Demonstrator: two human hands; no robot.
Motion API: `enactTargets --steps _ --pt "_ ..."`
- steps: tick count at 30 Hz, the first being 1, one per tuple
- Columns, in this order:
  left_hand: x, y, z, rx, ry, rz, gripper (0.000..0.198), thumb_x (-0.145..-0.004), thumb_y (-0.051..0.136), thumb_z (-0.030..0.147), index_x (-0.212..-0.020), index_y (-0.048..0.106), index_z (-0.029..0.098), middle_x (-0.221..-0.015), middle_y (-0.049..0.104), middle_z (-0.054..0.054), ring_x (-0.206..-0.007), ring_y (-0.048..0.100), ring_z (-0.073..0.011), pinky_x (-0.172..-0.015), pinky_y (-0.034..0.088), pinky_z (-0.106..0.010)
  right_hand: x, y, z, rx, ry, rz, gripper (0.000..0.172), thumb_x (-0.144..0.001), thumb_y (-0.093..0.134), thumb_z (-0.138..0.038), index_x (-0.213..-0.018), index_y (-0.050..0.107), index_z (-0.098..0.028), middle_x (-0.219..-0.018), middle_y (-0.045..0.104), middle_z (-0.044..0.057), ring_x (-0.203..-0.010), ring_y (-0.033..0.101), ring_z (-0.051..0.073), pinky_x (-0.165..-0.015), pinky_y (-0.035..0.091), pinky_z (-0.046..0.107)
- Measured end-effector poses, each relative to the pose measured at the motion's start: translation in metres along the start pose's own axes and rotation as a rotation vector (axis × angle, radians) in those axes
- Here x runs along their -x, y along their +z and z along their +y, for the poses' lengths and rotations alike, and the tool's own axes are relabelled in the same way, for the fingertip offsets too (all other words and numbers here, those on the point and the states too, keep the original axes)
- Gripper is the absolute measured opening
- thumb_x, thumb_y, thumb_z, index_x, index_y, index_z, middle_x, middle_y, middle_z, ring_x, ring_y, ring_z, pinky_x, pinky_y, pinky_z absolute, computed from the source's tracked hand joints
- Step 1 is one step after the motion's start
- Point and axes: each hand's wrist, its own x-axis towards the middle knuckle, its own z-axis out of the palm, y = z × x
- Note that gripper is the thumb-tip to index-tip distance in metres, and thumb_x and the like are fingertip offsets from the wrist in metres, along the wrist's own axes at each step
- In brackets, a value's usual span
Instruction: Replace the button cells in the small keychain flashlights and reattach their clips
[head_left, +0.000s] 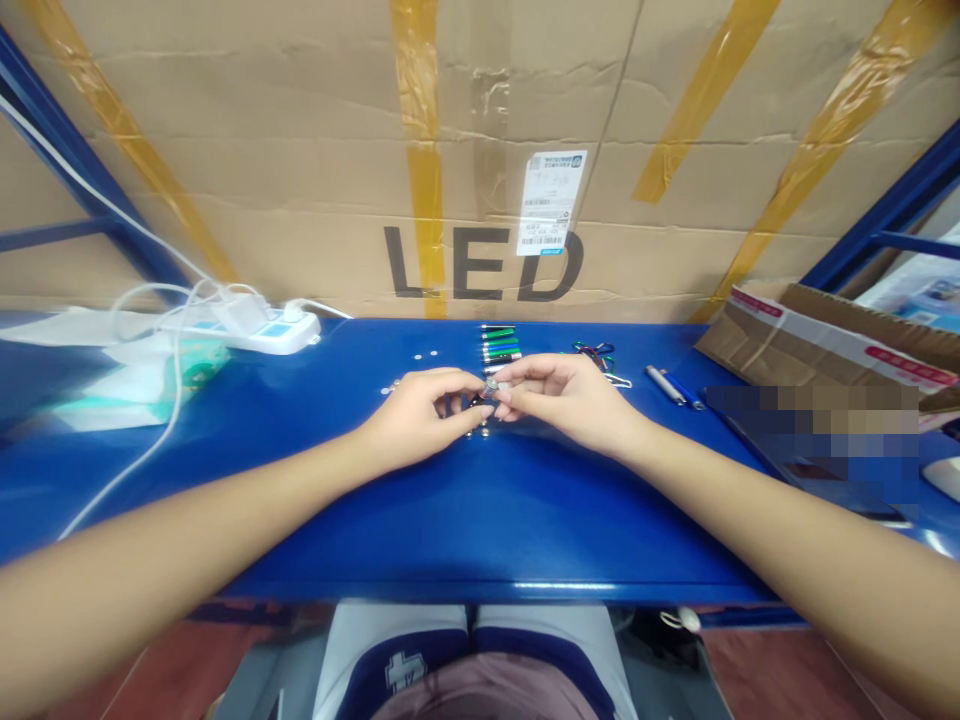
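Both my hands meet over the middle of the blue table (480, 520). My left hand (424, 410) is closed in a pinch around a small dark tube-shaped piece (474, 403). My right hand (559, 395) pinches a small silver round part (493, 384) right against it. Just behind my fingers lies a row of several small green and dark pen-like lights (501, 346). A few tiny silver button cells (424, 356) are scattered on the table to the left of that row and below my fingers.
A white power strip (259, 328) with cables lies at back left beside white and teal packets (131, 385). Coloured clips (596, 355) and two silver-blue pens (673, 387) lie at right. A cardboard box (825, 345) stands at far right. A large carton marked LED (480, 150) forms the back wall.
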Motion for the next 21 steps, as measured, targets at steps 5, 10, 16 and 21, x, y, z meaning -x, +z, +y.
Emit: enactTargets --steps 5,10,16,21 --pt "-0.0003 -0.0008 0.0007 -0.002 -0.005 -0.013 0.022 -0.087 0.068 0.032 -0.101 0.075 0.017 -0.089 0.073 -0.004 -0.067 0.060 -0.0118 -0.062 0.047 -0.023 0.0000 0.0003 0.0012 0.154 -0.142 0.045 0.030 -0.076 0.081 -0.039 -0.094 0.071 -0.017 -0.084 0.071 0.004 -0.076 0.066 0.016 -0.070 0.059 0.033" --pt "-0.0003 -0.0009 0.0005 0.002 -0.006 -0.021 0.021 -0.087 0.068 0.031 -0.101 0.076 0.018 -0.086 0.074 -0.004 -0.066 0.060 -0.0118 -0.063 0.048 -0.023 0.0018 0.0010 -0.0029 0.250 -0.229 0.089 0.028 -0.079 0.078 -0.040 -0.094 0.072 -0.018 -0.092 0.070 0.006 -0.083 0.064 0.018 -0.070 0.056 0.032" --pt "0.0003 -0.0013 0.0011 0.044 0.030 -0.068 0.019 -0.088 0.069 0.033 -0.098 0.076 0.018 -0.091 0.074 -0.004 -0.071 0.063 -0.0121 -0.067 0.049 -0.022 0.0051 0.0018 -0.0070 0.353 -0.298 0.022 0.019 -0.083 0.076 -0.035 -0.095 0.076 -0.021 -0.099 0.068 0.006 -0.091 0.064 0.019 -0.080 0.055 0.034" --pt "0.0001 -0.0025 0.0043 0.057 0.064 -0.059 0.015 -0.087 0.070 0.032 -0.090 0.077 0.018 -0.088 0.074 -0.003 -0.075 0.063 -0.0119 -0.071 0.048 -0.022 0.0056 0.0021 -0.0059 0.344 -0.333 -0.019 0.016 -0.083 0.077 -0.032 -0.095 0.077 -0.022 -0.099 0.067 0.006 -0.093 0.065 0.019 -0.077 0.055 0.034"
